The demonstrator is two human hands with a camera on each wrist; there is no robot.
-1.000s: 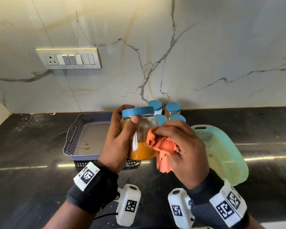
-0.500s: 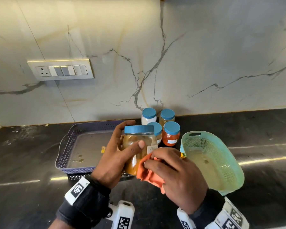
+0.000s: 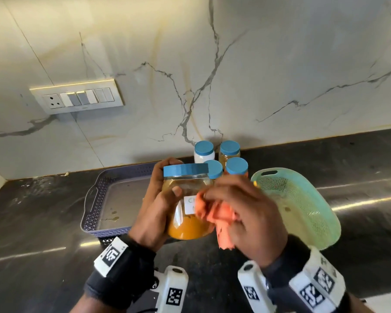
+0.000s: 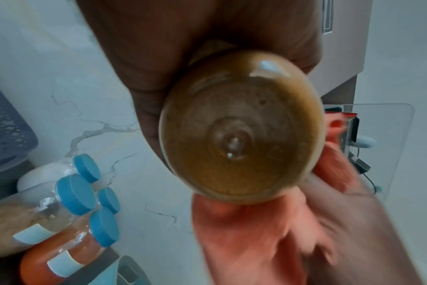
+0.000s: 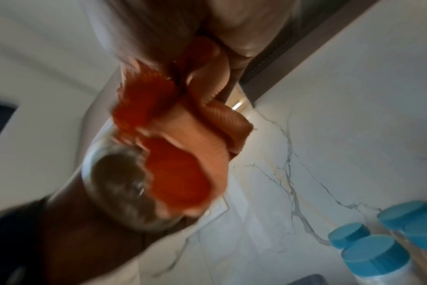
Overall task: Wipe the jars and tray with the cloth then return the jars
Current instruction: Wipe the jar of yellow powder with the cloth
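Four jars [image 3: 221, 162] stand on black countertop [image 3: 43, 222].

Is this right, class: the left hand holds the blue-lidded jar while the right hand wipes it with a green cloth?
Not quite. The cloth is orange, not green, as the head view shows. The rest stands: the left hand holds the blue-lidded jar while the right hand wipes it.

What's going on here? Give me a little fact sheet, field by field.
Left hand: grips the large jar of yellow powder, lifted off the counter
Right hand: presses the orange cloth against the jar's side
Waiting jars: four, blue-lidded, by the wall
Purple tray: no jars in it, stained
Green basket: right of the hands
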